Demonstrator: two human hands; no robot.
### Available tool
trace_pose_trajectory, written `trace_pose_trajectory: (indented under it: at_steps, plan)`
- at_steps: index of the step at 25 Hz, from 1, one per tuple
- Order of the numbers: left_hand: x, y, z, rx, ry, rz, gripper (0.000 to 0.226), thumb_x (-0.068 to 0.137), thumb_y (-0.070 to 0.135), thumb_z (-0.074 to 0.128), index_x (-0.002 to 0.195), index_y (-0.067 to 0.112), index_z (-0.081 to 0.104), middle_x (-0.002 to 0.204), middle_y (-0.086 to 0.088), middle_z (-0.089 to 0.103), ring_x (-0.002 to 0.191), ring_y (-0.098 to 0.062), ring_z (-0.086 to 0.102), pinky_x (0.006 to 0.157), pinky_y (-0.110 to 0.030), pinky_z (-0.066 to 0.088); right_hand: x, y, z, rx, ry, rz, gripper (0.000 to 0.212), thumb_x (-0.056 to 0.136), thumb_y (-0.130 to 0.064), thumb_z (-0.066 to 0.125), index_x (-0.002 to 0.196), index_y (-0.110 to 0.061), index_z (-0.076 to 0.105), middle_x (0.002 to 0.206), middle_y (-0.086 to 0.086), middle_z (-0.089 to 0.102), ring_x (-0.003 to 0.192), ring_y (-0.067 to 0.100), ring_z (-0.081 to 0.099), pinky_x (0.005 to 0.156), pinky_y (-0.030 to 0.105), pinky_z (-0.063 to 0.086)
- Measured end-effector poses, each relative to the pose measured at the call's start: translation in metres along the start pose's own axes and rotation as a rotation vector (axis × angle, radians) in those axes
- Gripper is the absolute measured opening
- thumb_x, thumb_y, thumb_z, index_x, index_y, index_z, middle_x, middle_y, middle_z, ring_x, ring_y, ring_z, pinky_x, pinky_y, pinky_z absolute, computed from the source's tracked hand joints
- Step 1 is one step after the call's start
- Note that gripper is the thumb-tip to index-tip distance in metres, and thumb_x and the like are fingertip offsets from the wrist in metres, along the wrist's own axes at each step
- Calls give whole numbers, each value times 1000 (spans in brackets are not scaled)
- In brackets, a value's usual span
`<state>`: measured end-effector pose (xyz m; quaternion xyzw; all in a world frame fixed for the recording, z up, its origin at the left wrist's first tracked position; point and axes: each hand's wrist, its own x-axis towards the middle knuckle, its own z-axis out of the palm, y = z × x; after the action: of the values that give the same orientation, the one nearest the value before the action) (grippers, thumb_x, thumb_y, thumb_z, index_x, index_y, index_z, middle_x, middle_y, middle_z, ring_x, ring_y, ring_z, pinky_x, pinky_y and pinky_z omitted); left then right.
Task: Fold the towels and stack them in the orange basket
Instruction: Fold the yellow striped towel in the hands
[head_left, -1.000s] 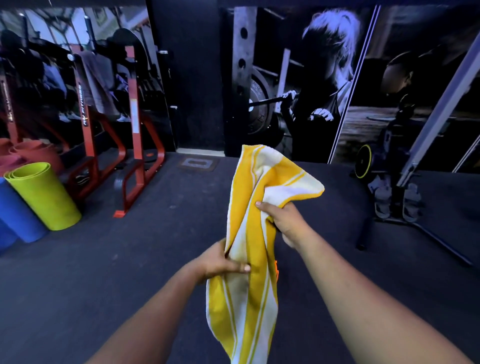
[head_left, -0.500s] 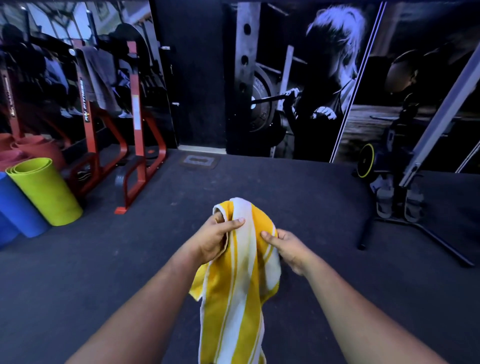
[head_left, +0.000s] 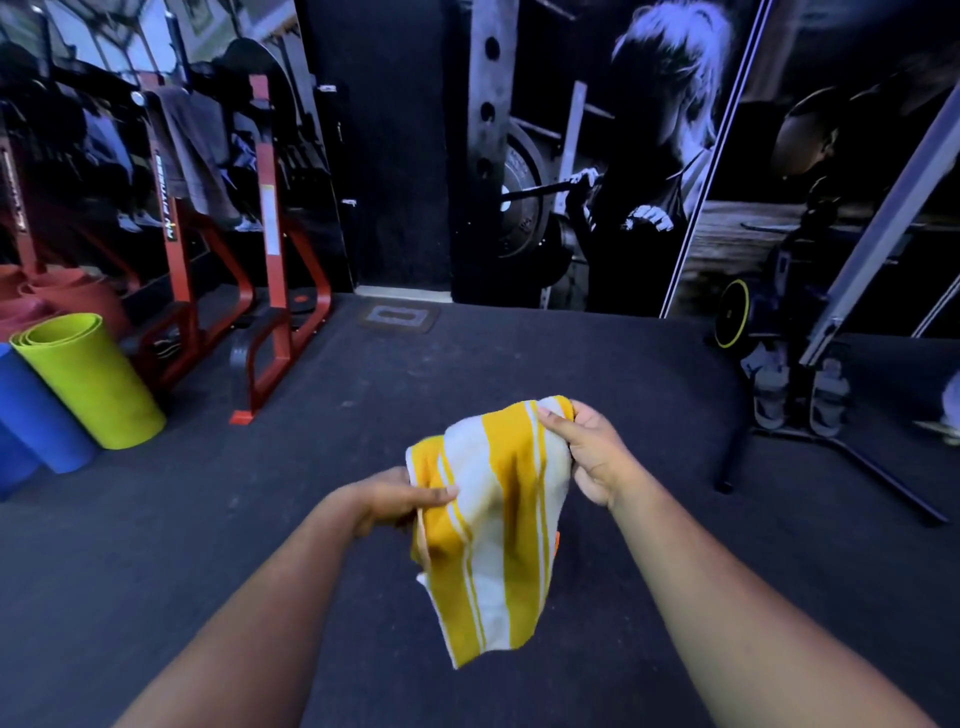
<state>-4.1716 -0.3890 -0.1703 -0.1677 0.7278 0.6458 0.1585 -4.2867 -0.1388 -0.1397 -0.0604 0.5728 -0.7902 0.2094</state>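
The towel (head_left: 493, 525), yellow with white stripes, hangs in the air in front of you, above the dark floor (head_left: 519, 364) and touching nothing but your hands.

Head view: your left hand (head_left: 395, 496) pinches the towel's left edge between thumb and curled fingers, at a lower point. Your right hand (head_left: 592, 452) grips the upper right corner, fingers curled round a bunched fold. The two grips sit at different heights, so the cloth slopes down from right to left and the free end drapes below. This hold appears to keep the top edge spread while gravity straightens the rest, which suits a fold made in mid-air with no table under you. The towel looks already doubled at least once, judged by its short hanging length. A small orange patch shows just behind the towel's right edge; you cannot tell from this view whether it belongs to the orange basket, which is otherwise out of sight.

At far left, a green rolled mat (head_left: 88, 379) leans beside a blue one (head_left: 36, 410), near a red rack (head_left: 270, 249), all well apart from your hands.
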Motion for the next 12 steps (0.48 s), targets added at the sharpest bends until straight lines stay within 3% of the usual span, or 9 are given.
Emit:
trace_pose_trajectory:
  at_steps: [1, 3, 6, 9, 10, 12]
  plan:
    - [0, -2, -4, 47, 7, -12, 83, 51, 61, 95, 112, 7, 74, 109, -15, 77, 103, -28, 73, 95, -51, 57, 3, -4, -2, 1, 51, -34, 22, 92, -10, 70, 112, -3, 64, 104, 20, 72, 92, 27, 70, 80, 37, 59]
    - [7, 1, -12, -110, 74, 94, 82, 45, 59, 96, 109, 11, 76, 108, -13, 77, 95, -24, 75, 87, -39, 59, 9, -9, -12, 20, 170, -78, 18, 90, -9, 72, 107, -6, 66, 103, 19, 73, 94, 28, 70, 80, 37, 58]
    - [7, 20, -11, -252, 123, 249, 44, 76, 27, 87, 116, 17, 71, 113, -11, 76, 100, -24, 73, 91, -41, 56, 14, -17, -22, 106, 257, -131, 6, 93, -12, 70, 97, -11, 66, 94, 12, 73, 90, 25, 69, 78, 36, 59]
    - [13, 25, 0, -53, 314, 329, 26, 93, 23, 75, 115, 12, 67, 107, -5, 77, 99, -24, 73, 82, -35, 60, 12, -17, -27, 301, 210, -178, 13, 95, -20, 68, 105, -11, 67, 99, 8, 73, 93, 19, 70, 89, 38, 58]
    - [15, 29, 2, -83, 329, 347, 23, 96, 24, 71, 112, 9, 67, 102, -5, 77, 93, -24, 72, 74, -32, 60, 7, -13, -30, 251, 159, -134, 18, 95, -22, 67, 110, -11, 67, 103, 7, 75, 95, 18, 72, 88, 37, 59]
    - [13, 43, 4, -317, 238, 386, 21, 98, 19, 66, 116, 8, 66, 99, -7, 77, 88, -24, 72, 71, -32, 60, -6, 2, -38, -167, 46, 17, 25, 91, -25, 72, 112, -12, 69, 106, 6, 77, 94, 15, 74, 78, 29, 61]
